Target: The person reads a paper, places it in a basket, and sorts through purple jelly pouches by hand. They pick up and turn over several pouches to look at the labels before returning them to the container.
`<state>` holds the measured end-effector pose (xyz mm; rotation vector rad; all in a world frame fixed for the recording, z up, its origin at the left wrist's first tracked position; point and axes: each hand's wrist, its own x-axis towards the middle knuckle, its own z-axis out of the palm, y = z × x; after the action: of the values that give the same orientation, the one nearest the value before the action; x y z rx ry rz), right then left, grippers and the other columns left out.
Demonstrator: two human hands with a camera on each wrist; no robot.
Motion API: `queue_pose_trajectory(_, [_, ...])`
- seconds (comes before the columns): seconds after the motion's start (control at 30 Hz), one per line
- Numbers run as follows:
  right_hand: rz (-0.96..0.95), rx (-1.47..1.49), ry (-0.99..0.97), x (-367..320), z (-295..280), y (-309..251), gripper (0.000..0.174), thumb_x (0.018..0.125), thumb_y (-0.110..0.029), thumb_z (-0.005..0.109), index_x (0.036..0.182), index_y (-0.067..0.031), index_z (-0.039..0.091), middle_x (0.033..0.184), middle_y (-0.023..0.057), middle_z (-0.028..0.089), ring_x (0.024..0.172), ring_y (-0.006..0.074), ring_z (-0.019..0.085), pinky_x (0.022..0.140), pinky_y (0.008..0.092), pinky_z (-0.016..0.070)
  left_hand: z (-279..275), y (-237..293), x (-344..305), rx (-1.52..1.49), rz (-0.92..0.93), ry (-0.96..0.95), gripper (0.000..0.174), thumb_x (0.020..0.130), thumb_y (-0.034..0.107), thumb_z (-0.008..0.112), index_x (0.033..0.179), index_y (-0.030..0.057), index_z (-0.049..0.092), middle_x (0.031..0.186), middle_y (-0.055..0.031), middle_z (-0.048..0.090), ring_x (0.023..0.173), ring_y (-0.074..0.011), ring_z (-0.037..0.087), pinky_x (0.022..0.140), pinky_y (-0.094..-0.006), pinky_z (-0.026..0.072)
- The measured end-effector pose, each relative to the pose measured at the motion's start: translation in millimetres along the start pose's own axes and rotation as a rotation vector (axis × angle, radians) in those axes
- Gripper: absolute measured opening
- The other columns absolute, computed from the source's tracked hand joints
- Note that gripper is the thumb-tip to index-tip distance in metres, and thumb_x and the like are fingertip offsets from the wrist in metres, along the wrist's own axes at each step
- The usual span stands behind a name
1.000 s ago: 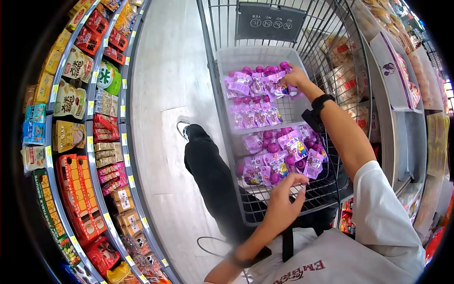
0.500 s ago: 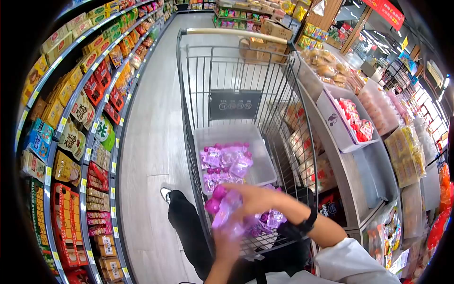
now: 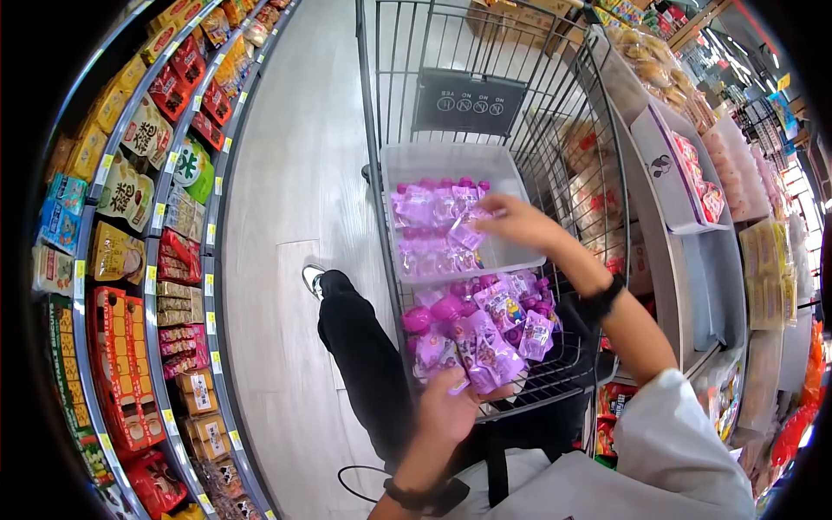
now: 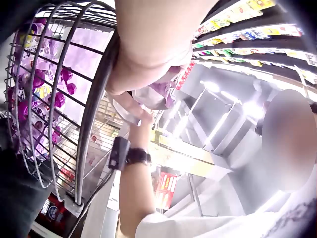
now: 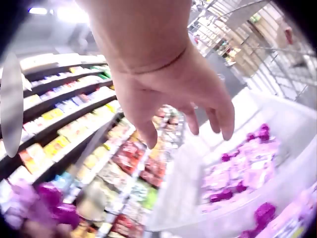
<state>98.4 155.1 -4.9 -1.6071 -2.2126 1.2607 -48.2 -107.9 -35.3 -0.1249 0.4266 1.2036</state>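
Observation:
Purple pouches with round magenta caps (image 3: 481,342) rest in my left hand (image 3: 449,407), its thumb over one of them, above the near end of the cart. The same held pouches (image 5: 37,206) show at the lower left of the right wrist view. My right hand (image 3: 524,227) hovers over the right side of a translucent plastic bin (image 3: 511,173), fingers spread and nothing between them. Rows of similar pouches (image 5: 242,168) lie inside the bin, just left of that hand. More loose pouches (image 3: 536,334) are heaped in the cart in front of the bin.
The wire shopping cart (image 3: 620,186) surrounds the bin, with a dark sign plate (image 3: 468,104) at its far end. Snack shelves (image 3: 160,251) line the left side beyond a pale floor (image 3: 269,217). A display with a white box (image 3: 685,173) borders the right side.
My right hand went from the bin's pouches to my left hand, then back over the bin, now empty. My left hand has come to hold pouches. The head view tilted up, then down again.

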Motion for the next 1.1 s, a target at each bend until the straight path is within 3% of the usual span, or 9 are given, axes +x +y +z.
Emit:
queue_pose_trajectory(0.13, [0.282,-0.251,0.156,105.0,1.7,98.8,0.118,0.056,-0.059,0.084,0.134,0.0148,0.035,0.129,0.0333,0.05,0.12,0.0368,0.053,0.1,0.0374,0.0421,-3.5,-0.7,-0.7,-0.144,-0.1,-0.037,0.063,0.084,0.034,0.058,0.137,0.0037,0.042,0.131,-0.0154,0.053,0.121,-0.0358,0.052,0.099,-0.0658,0.039])
queue_pose_trajectory(0.3, [0.339,-0.178,0.174,154.9,43.4,124.9,0.135,0.049,-0.067,0.082,0.137,0.0176,0.024,0.129,0.0354,0.05,0.122,0.0415,0.052,0.102,0.0378,0.0417,-18.5,-10.7,-2.4,-0.405,-0.117,-0.145,0.057,0.085,0.014,0.065,0.137,0.01,0.04,0.128,-0.0082,0.054,0.118,-0.0268,0.055,0.102,-0.0475,0.0437])
queue_pose_trajectory(0.37, [0.318,-0.292,0.178,166.4,44.1,128.0,0.13,0.049,-0.068,0.082,0.138,0.0127,0.03,0.127,0.0333,0.053,0.12,0.0419,0.053,0.101,0.0391,0.0422,-18.5,-17.3,-8.2,0.022,0.064,-0.172,0.067,0.083,0.015,0.069,0.139,0.0098,0.035,0.123,-0.0071,0.054,0.115,-0.0234,0.056,0.098,-0.0427,0.0449])
queue_pose_trajectory(0.47, [0.229,-0.355,0.175,176.6,40.9,138.0,0.111,0.051,-0.063,0.083,0.138,-0.0049,0.046,0.127,0.0206,0.059,0.118,0.0358,0.056,0.1,0.0375,0.0437,-4.3,-0.7,-3.3,-0.286,-0.079,-0.073,0.067,0.083,0.016,0.069,0.14,0.0102,0.034,0.126,-0.006,0.053,0.117,-0.0226,0.054,0.099,-0.0426,0.0443])
queue_pose_trajectory(0.63, [0.287,-0.33,0.219,170.9,25.0,143.1,0.071,0.062,-0.043,0.074,0.123,-0.009,0.062,0.111,0.0214,0.067,0.105,0.0342,0.064,0.092,0.0363,0.0481,3.9,0.0,8.0,-0.129,-0.071,0.173,0.064,0.084,0.015,0.067,0.139,0.007,0.036,0.129,-0.0071,0.052,0.118,-0.0219,0.054,0.101,-0.0408,0.0438])
queue_pose_trajectory(0.8, [0.276,-0.299,0.201,154.8,13.5,126.5,0.061,0.069,-0.031,0.068,0.125,-0.0081,0.061,0.105,0.0188,0.069,0.095,0.0293,0.067,0.083,0.0343,0.0518,5.5,0.3,12.5,-0.014,0.003,0.142,0.057,0.083,0.011,0.064,0.135,0.0073,0.042,0.125,-0.007,0.055,0.115,-0.0215,0.056,0.099,-0.041,0.0456])
queue_pose_trajectory(0.87, [0.286,0.472,0.048,125.5,-0.7,91.8,0.052,0.077,-0.015,0.062,0.128,-0.0043,0.057,0.099,0.0122,0.068,0.083,0.019,0.067,0.074,0.0298,0.0538,1.7,-1.2,14.5,-0.094,0.007,0.23,0.055,0.084,0.01,0.064,0.135,0.0081,0.043,0.124,-0.0069,0.055,0.114,-0.0215,0.056,0.098,-0.0426,0.0468])
queue_pose_trajectory(0.9, [0.231,0.511,0.0,107.4,-10.5,72.4,0.05,0.079,-0.008,0.058,0.128,-0.0032,0.055,0.096,0.009,0.067,0.08,0.0147,0.065,0.07,0.0276,0.0535,7.8,-2.1,14.8,0.069,0.13,0.215,0.047,0.092,0.028,0.054,0.132,0.0044,0.047,0.12,-0.0101,0.057,0.109,-0.0244,0.056,0.096,-0.0444,0.0455])
queue_pose_trajectory(1.1, [-0.112,0.516,-0.086,-47.4,-39.2,-40.2,0.051,0.078,-0.004,0.057,0.129,-0.0037,0.055,0.093,0.0043,0.063,0.077,0.0103,0.061,0.067,0.0259,0.052,2.0,-0.9,25.1,0.054,0.235,0.259,0.034,0.091,0.021,0.061,0.12,0.0061,0.055,0.118,-0.0092,0.058,0.109,-0.0246,0.056,0.1,-0.0456,0.044])
